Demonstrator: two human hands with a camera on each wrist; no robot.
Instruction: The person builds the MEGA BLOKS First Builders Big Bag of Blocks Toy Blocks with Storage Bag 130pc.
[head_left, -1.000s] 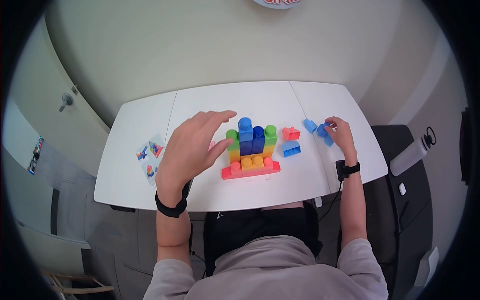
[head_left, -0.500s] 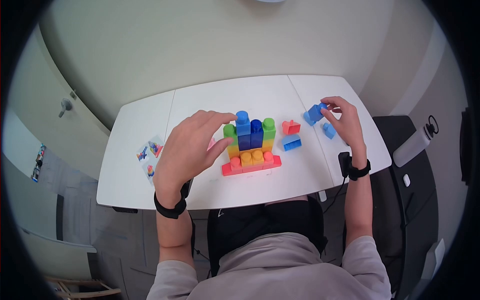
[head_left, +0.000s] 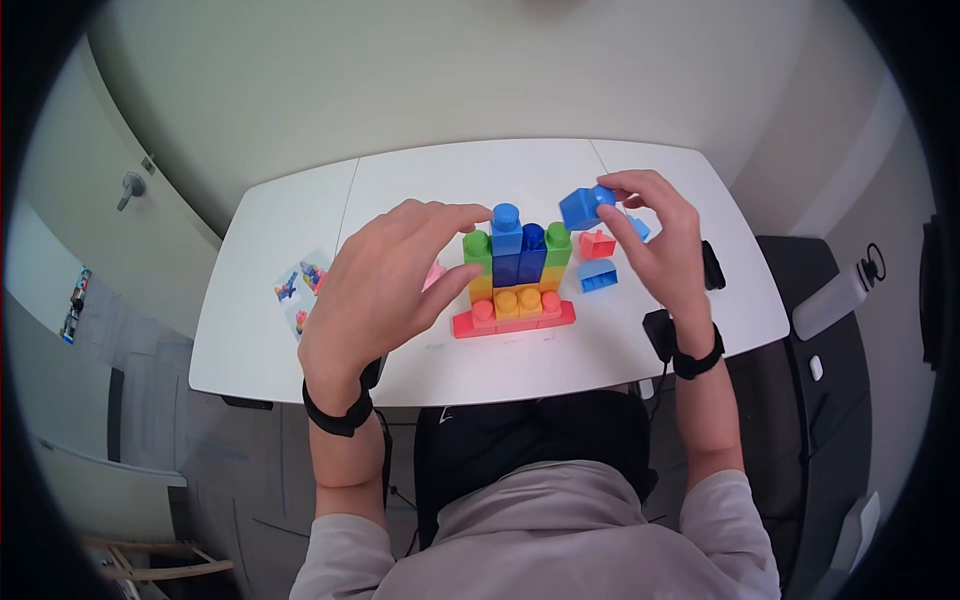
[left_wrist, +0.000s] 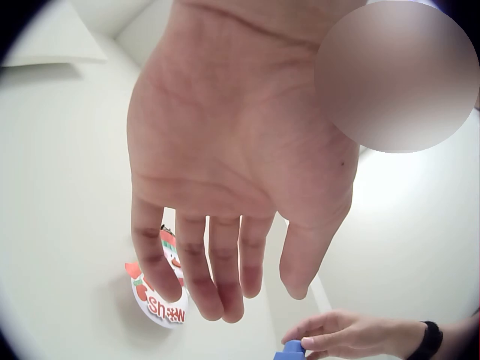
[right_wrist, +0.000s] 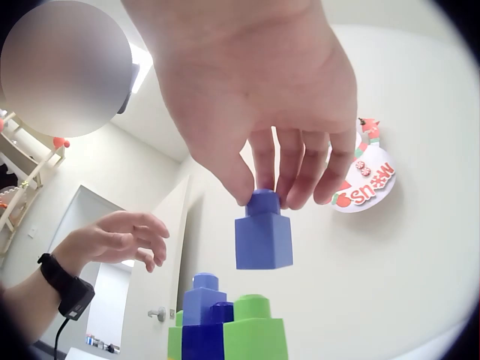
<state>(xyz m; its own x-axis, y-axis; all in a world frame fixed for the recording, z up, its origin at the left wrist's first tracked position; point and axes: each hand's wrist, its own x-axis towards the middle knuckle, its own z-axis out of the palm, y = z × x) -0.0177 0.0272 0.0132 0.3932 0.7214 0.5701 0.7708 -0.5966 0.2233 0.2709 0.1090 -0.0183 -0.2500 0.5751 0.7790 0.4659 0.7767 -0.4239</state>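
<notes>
Blue block (head_left: 581, 210) aloft near multicoloured tower (head_left: 519, 268)

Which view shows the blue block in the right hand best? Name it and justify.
The right wrist view: the blue block appears large, its body unobstructed below the right hand. The head view shows it smaller, partly covered by that hand; the left wrist view catches only part of it at the bottom edge.

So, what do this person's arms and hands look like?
The left hand and right hand wear no gloves; each has a black wrist strap with a small black box and thin dark cable. The sleeves are short, plain and greyish.
</notes>
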